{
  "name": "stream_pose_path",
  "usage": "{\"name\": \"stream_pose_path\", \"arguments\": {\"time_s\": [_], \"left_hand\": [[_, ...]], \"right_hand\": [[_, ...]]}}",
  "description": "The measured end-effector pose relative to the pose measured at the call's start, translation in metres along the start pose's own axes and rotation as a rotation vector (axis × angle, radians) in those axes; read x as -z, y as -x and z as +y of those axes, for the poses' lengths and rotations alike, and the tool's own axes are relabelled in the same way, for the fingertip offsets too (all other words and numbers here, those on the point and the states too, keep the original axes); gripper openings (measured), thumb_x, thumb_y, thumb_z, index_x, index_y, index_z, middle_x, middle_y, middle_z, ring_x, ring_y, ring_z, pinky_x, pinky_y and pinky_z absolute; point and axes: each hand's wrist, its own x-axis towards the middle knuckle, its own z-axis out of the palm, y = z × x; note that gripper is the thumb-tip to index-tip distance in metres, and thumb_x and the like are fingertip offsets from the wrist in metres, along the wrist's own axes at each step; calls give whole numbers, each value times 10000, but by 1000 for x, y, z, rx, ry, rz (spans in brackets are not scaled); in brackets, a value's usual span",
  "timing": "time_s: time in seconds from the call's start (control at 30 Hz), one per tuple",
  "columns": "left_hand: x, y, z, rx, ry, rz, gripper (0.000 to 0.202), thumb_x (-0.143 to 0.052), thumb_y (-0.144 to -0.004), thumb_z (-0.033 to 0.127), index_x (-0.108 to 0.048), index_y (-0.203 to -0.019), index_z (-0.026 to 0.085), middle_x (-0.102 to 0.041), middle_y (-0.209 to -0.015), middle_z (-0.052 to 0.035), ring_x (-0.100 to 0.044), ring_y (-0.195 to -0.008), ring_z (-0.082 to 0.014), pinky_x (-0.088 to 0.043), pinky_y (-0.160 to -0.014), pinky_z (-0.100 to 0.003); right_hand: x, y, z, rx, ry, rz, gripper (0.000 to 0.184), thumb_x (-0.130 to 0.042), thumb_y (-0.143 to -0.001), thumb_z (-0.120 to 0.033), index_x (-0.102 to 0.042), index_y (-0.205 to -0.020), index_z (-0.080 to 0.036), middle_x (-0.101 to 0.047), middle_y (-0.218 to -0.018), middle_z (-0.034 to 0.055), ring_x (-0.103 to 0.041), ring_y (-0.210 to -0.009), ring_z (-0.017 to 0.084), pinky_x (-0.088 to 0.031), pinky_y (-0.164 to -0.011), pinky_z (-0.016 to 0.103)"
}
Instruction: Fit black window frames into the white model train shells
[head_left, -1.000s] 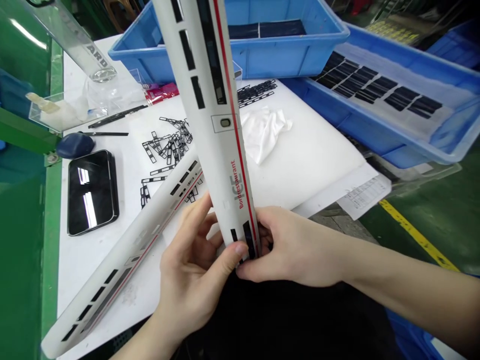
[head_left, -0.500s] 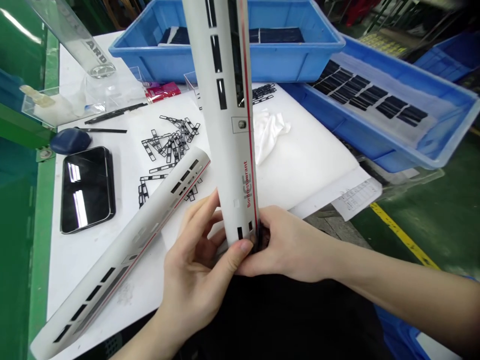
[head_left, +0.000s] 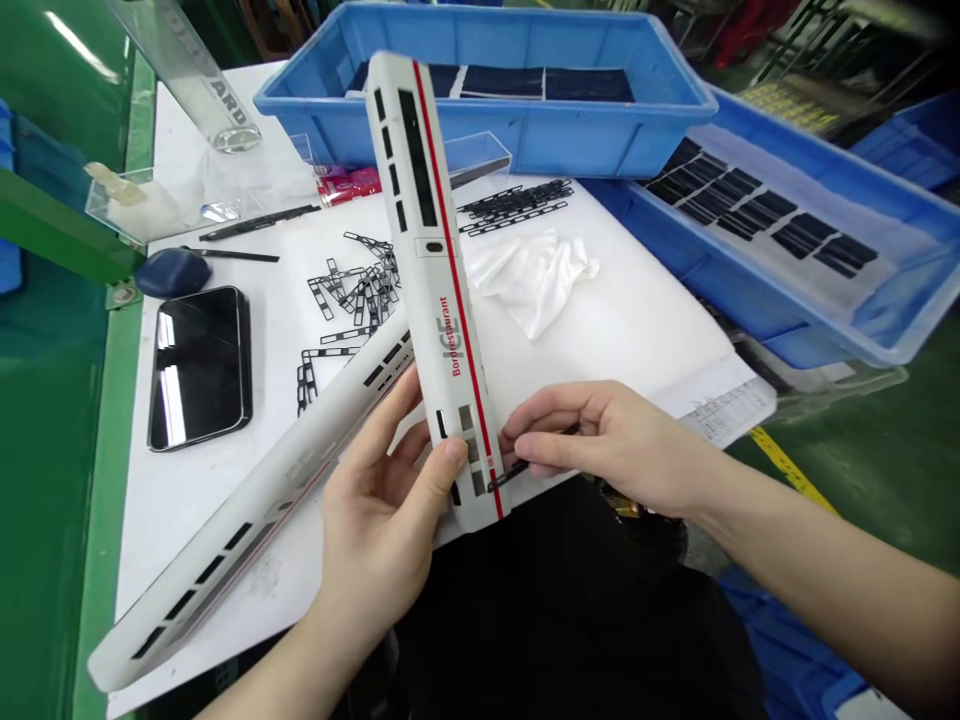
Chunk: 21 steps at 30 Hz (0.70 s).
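Observation:
My left hand is closed around the lower end of a white model train car shell, its thumb pressed on the side. The shell stands tilted, with a red stripe, black windows and "ICE Bordrestaurant" lettering. Beside its lower end, my right hand pinches a thin dark strip, whose tip reaches the shell near grey window openings. Part of the strip is hidden by the fingers. A second white train car shell lies diagonally on the table to the left, its upper end behind the held shell.
Black window frames lie scattered on the white table, with more piled behind. A white cloth, a black glossy box and a clear tray are nearby. Blue bins with dark strips stand behind.
The held shell has come lower and tilted leftward, showing its top end and more of its side. My right hand has moved off its lower end to the right, with the dark strip now visible.

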Motion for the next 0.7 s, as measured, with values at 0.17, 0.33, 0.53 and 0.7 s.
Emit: {"name": "stream_pose_path", "arguments": {"time_s": [0.17, 0.33, 0.53, 0.7], "left_hand": [[6, -1, -3, 44, 60, 28, 461, -785, -960, 185, -719, -1372, 382, -672, -1526, 12, -694, -1331, -242, -605, -1086, -285], [10, 0, -1, 104, 191, -89, 470, -776, -965, 177, -707, -1387, 372, -723, -1460, -7, -725, -1283, -218, -631, -1024, -266], [10, 5, -3, 168, 282, -164, 480, -785, -968, 309, -669, -1434, 295, -767, -1347, -124, -738, -1212, -247, -610, -1048, -360], [10, 8, -23, 177, 242, -163, 630, -822, -895, 485, -638, -1458, 271, -630, -1436, -188, -719, -1146, -313, -664, -879, -389]], "right_hand": [[25, 14, -12, 36, -33, 151, 211, -910, -827, -394, -807, -928, -240, -832, -945, 15, -779, -905, 134, -599, -765, 187], [41, 16, -60, 329, 177, 385, 271, -952, -746, -448, -828, -928, -290, -826, -960, 49, -778, -947, 206, -636, -800, 261], [2, -40, -159, 714, 433, 314, 170, -856, -832, -297, -797, -991, -279, -823, -1091, 33, -777, -943, 195, -639, -846, 330], [-67, -147, -213, 833, 987, 156, 148, -755, -901, -112, -763, -1046, -139, -800, -1085, 73, -740, -1049, 190, -567, -1000, 324]]}}
